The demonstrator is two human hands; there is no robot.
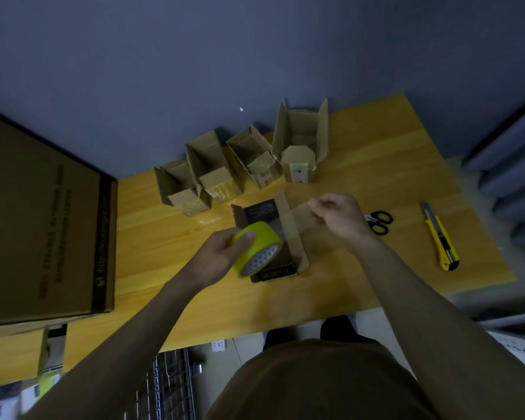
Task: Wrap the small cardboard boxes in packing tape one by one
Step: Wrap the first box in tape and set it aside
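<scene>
My left hand [225, 256] grips a yellow-green roll of clear packing tape [256, 248] just above a small cardboard box [297, 237] with black printed sides, lying on the wooden table [361, 268]. My right hand [337, 213] pinches the free end of the tape [299, 218], which stretches clear from the roll across the box's right flap. Several small open cardboard boxes [240, 168] stand in a row behind, some with tape on their lower sides.
Black-handled scissors [381, 222] lie just right of my right hand. A yellow utility knife [440, 237] lies further right. A large brown carton [43, 222] fills the table's left side. A grey wall backs the table.
</scene>
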